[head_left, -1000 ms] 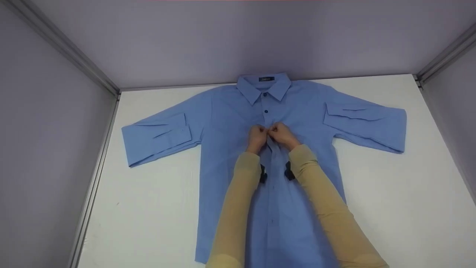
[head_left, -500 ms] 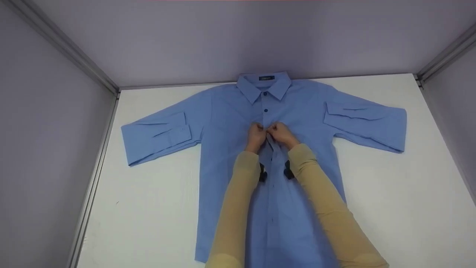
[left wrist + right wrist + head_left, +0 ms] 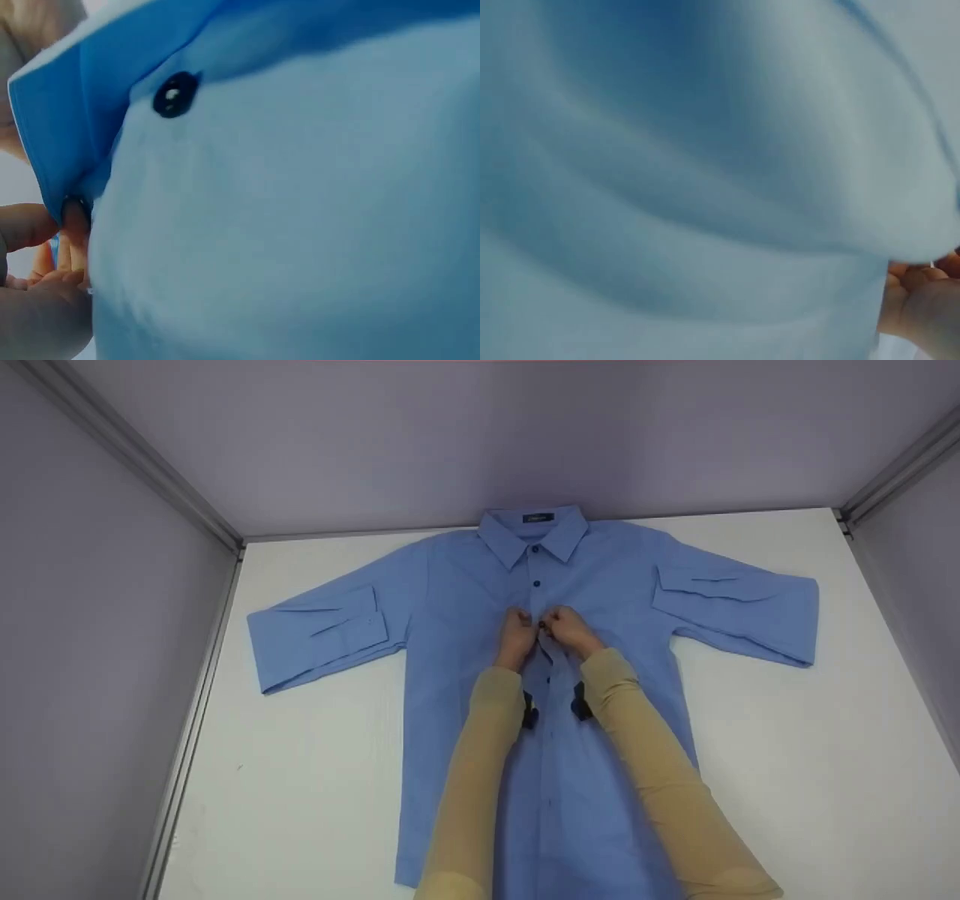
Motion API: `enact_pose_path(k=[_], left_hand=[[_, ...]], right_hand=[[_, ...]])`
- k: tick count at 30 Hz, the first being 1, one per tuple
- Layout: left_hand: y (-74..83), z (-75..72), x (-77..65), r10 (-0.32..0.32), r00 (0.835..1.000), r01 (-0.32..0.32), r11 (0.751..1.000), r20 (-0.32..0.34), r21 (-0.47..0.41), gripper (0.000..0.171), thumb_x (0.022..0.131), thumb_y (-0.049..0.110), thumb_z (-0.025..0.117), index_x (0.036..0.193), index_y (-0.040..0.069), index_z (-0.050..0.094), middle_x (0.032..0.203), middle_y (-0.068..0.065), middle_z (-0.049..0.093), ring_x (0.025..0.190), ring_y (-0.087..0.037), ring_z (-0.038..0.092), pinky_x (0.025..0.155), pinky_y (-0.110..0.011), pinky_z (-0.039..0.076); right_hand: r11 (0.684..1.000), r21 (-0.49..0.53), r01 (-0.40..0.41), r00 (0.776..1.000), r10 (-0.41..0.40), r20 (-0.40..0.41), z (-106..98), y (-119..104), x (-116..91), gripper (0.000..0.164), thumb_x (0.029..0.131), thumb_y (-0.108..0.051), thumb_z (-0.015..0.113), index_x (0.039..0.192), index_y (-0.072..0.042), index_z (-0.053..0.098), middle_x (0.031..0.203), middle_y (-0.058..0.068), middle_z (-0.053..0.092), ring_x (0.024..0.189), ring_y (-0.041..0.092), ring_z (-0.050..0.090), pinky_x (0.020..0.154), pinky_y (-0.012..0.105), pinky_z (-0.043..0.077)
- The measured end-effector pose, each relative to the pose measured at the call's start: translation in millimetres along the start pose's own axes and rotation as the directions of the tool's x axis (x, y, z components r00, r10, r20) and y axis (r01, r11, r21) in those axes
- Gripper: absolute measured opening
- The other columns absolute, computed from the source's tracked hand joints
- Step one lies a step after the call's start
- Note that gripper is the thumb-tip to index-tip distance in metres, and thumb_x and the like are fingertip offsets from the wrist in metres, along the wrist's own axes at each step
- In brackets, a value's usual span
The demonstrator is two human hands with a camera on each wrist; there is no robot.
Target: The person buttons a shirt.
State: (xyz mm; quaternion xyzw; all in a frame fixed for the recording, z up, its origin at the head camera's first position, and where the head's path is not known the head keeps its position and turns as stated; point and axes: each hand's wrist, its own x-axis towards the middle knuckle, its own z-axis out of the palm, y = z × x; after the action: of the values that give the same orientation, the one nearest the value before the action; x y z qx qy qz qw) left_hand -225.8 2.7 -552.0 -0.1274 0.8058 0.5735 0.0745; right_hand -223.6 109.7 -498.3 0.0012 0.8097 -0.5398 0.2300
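Observation:
A light blue button-up shirt (image 3: 465, 720) lies front up on the white table, its dark buttons running down the placket. At mid-chest my left hand (image 3: 516, 636) pinches the placket edge. Close beside it on the right, my right hand (image 3: 570, 628) pinches the facing shirt edge, with a dark button (image 3: 541, 624) showing between the hands. In the left wrist view, fingertips hold a corner of the placket, and another dark button (image 3: 175, 94) shows on the layer beneath. Raised cloth fills most of the right wrist view, with part of a hand (image 3: 930, 307) at its lower right.
Both shirt sleeves, the left one (image 3: 322, 641) and the right one (image 3: 739, 615), are folded back on the table (image 3: 300, 795). The collar (image 3: 564, 536) lies near the back wall (image 3: 420, 442). Grey panels with metal rails enclose the sides.
The hands stay at the same spot on the placket. A small gap has opened between their fingertips, and the dark button there has come into view.

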Motion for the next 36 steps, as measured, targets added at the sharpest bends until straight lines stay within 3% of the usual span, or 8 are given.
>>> enact_pose_path(k=[5,10,13,15,18,23,31,36], left_hand=[[-52.5,22.0,30.3,0.3,0.953,-0.284,0.927,-0.028,0.244,0.008,0.085,0.004,0.046,0.089,0.01,0.042,0.076,-0.003,0.047,0.067,-0.014,0.046,0.059,-0.026,0.039],[19.6,-34.7,-45.0,0.227,0.963,-0.268,0.867,0.147,0.42,0.018,0.088,0.006,0.049,0.104,-0.001,0.049,0.099,-0.013,0.052,0.092,-0.024,0.051,0.079,-0.034,0.041],[19.0,-71.4,-58.7,0.287,0.951,-0.304,0.787,0.116,0.537,0.022,0.088,0.012,0.052,0.106,0.0,0.051,0.1,-0.013,0.052,0.093,-0.025,0.05,0.078,-0.035,0.041],[10.1,-97.8,-60.2,0.32,0.946,-0.279,0.738,0.046,0.615,0.026,0.087,0.016,0.053,0.108,0.0,0.052,0.104,-0.015,0.051,0.097,-0.027,0.049,0.079,-0.038,0.041],[-4.5,-134.7,-62.1,0.26,0.964,-0.148,0.692,-0.053,0.706,0.041,0.087,0.029,0.053,0.116,0.0,0.049,0.12,-0.02,0.044,0.112,-0.033,0.04,0.084,-0.049,0.036],[-25.6,-173.6,-69.6,-0.006,1.0,0.024,0.6,-0.025,0.8,0.083,0.079,0.062,0.046,0.139,0.008,0.025,0.143,-0.02,0.014,0.128,-0.042,0.008,0.087,-0.067,0.017],[-38.0,-181.0,-72.1,-0.024,1.0,0.016,0.556,-0.004,0.831,0.101,0.066,0.072,0.053,0.142,0.019,0.016,0.145,-0.016,0.005,0.13,-0.037,0.0,0.086,-0.07,0.012],[-25.8,-164.5,-80.2,0.067,0.998,-0.017,0.522,-0.021,0.853,0.074,0.078,0.047,0.06,0.134,0.005,0.036,0.139,-0.024,0.02,0.127,-0.041,0.014,0.087,-0.065,0.021]], right_hand=[[0.996,0.003,0.088,0.995,-0.088,0.036,2.2,3.2,-2.1,0.026,0.088,0.006,0.034,0.063,-0.002,0.035,0.056,0.003,0.031,0.048,0.01,0.027,0.049,0.024,0.026],[0.989,-0.107,0.103,0.995,-0.1,0.031,-18.1,8.7,-13.0,0.015,0.09,-0.004,0.039,0.096,0.009,0.046,0.079,0.011,0.046,0.067,0.017,0.042,0.062,0.028,0.036],[0.941,-0.317,0.118,0.979,-0.163,-0.119,-47.3,18.5,-24.0,0.028,0.089,-0.01,0.043,0.11,0.009,0.045,0.096,0.021,0.05,0.084,0.029,0.047,0.074,0.038,0.039],[0.858,-0.509,0.065,0.944,-0.218,-0.248,-69.1,27.8,-32.8,0.033,0.087,-0.016,0.047,0.108,0.01,0.046,0.101,0.027,0.048,0.092,0.037,0.046,0.077,0.046,0.038],[0.738,-0.668,-0.095,0.925,-0.183,-0.334,-95.5,42.0,-48.3,0.057,0.086,-0.032,0.05,0.118,0.013,0.039,0.112,0.037,0.037,0.105,0.05,0.034,0.079,0.062,0.028],[0.633,-0.743,-0.218,0.971,0.063,-0.231,-118.2,66.6,-65.3,0.101,0.076,-0.071,0.035,0.139,0.003,0.007,0.134,0.04,0.002,0.118,0.059,0.0,0.075,0.076,0.0],[0.61,-0.768,-0.197,0.975,0.042,-0.216,-136.9,88.2,-66.3,0.107,0.071,-0.077,0.033,0.141,-0.003,0.001,0.137,0.035,-0.009,0.119,0.055,-0.013,0.072,0.074,-0.013],[0.607,-0.781,-0.146,0.955,-0.119,-0.27,-114.0,70.2,-66.9,0.087,0.079,-0.048,0.056,0.135,0.008,0.02,0.131,0.04,0.013,0.118,0.056,0.009,0.08,0.074,0.006]])
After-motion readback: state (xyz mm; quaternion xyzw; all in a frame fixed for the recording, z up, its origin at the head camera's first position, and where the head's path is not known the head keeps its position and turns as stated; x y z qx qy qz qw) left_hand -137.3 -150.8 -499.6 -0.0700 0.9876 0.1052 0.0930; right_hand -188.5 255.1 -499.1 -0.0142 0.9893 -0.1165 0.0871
